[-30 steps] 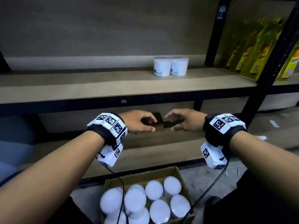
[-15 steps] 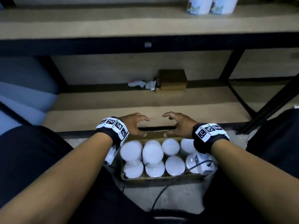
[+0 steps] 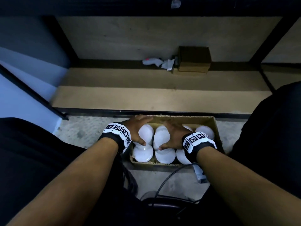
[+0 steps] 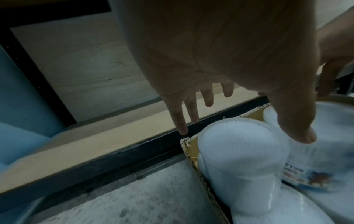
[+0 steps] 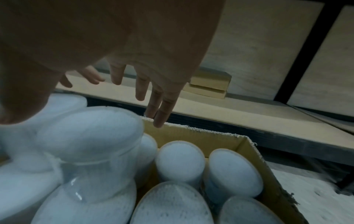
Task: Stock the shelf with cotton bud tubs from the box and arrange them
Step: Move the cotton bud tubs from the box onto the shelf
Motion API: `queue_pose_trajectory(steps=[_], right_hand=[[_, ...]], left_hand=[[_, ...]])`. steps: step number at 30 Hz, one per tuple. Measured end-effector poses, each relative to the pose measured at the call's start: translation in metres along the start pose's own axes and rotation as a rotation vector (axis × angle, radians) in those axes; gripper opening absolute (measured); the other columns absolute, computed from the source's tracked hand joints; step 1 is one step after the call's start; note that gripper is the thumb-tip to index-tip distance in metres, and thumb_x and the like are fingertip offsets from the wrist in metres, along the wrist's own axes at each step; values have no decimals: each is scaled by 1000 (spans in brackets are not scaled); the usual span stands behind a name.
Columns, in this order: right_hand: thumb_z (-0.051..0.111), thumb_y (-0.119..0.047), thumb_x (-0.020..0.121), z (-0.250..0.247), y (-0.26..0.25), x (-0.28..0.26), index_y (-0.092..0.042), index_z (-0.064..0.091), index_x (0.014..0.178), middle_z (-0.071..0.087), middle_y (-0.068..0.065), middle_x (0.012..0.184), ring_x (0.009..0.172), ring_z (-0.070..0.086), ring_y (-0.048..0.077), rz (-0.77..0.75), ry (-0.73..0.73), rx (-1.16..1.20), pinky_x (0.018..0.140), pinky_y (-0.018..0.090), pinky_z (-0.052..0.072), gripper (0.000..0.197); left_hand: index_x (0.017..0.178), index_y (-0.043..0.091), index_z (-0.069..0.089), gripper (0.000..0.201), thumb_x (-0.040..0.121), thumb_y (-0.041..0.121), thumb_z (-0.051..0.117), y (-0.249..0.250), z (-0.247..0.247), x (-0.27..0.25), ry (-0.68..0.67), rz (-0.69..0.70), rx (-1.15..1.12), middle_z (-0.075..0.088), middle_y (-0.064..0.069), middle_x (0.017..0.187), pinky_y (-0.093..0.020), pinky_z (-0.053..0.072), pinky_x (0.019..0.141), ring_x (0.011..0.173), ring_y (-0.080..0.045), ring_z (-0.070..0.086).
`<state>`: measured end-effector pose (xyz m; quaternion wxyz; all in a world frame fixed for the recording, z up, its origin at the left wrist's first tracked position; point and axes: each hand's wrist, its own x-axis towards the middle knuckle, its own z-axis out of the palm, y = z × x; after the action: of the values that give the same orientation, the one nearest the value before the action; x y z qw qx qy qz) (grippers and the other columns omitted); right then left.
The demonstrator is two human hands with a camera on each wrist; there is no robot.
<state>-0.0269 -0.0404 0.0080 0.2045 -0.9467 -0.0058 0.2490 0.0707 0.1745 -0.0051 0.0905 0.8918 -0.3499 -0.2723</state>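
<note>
A cardboard box on the floor holds several white cotton bud tubs, some stacked on others. My left hand hangs over the upper left tub, fingers straight past its far side, thumb at its near side. In the left wrist view my left hand is spread above that tub without clasping it. My right hand spans the upper middle tub. The right wrist view shows my right hand with fingers splayed over this tub, near the box rim.
The bottom shelf board lies just beyond the box, behind a black rail. Two small brown boxes and a crumpled white wrapper sit at its back. A black cable trails over the concrete floor. My dark-clothed knees flank the box.
Both hands came down from the middle shelf level to the box and now sit over the top tubs. The view tilted down, so the stocked shelf left the frame.
</note>
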Motion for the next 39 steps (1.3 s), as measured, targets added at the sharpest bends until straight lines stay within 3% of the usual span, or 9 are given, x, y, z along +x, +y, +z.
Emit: queue_pose_trajectory(steps=[3,8,12,19,22,26,30,34,39], right_hand=[[81,-62,57,10,-5,6,-45,7,149,21,3,159,141,30,30,-7,-3,-19,107,44,39,119],[82,-61,56,16,-4,10,-41,8,149,21,2,157,136,36,31,12,-20,-54,103,46,43,120],[82,-62,56,20,0,9,-32,13,151,22,4,154,135,37,32,29,-21,-84,102,46,43,121],[85,-50,60,22,2,9,-32,20,145,23,3,147,131,39,31,26,-30,-68,100,48,45,109],[84,-52,60,22,3,9,-33,21,144,25,3,145,129,40,30,13,-26,-81,99,47,45,107],[82,-57,58,18,4,7,-37,24,142,27,1,145,131,39,28,11,-3,-61,101,45,44,105],[81,-58,62,7,6,-1,-36,25,145,26,2,151,138,33,27,16,30,-48,109,37,35,103],[80,-54,68,-7,8,-13,-27,23,152,23,5,157,145,23,25,-1,56,-44,115,33,25,105],[84,-51,61,-29,6,-26,-31,35,146,35,3,142,131,41,27,8,126,-4,109,38,38,101]], left_hand=[[154,40,11,126,55,45,90,-4,9,3,-18,5,2,16,7,160,-38,32,114,144,-22,25],[141,62,3,122,45,65,78,-6,22,8,-20,18,26,21,11,156,-42,41,107,140,-22,33],[144,44,19,111,53,54,81,0,23,7,-63,-25,118,29,6,153,-43,44,104,136,-28,37],[141,37,30,107,52,38,89,6,20,9,-84,0,154,34,3,142,-44,47,99,129,-29,41],[134,38,34,100,48,46,84,6,19,8,-77,-2,162,40,2,135,-44,49,95,122,-29,46],[123,28,51,90,41,64,58,13,14,5,-78,-34,116,51,-1,123,-40,54,87,106,-29,57],[136,37,41,95,52,50,83,18,5,1,-66,4,103,41,4,138,-33,47,97,122,-22,45],[139,34,41,98,53,51,84,32,-8,1,-36,32,172,43,3,135,-39,48,96,120,-24,46],[135,30,45,89,57,47,84,51,-32,-3,-17,49,272,46,-1,129,-40,49,91,112,-28,48]])
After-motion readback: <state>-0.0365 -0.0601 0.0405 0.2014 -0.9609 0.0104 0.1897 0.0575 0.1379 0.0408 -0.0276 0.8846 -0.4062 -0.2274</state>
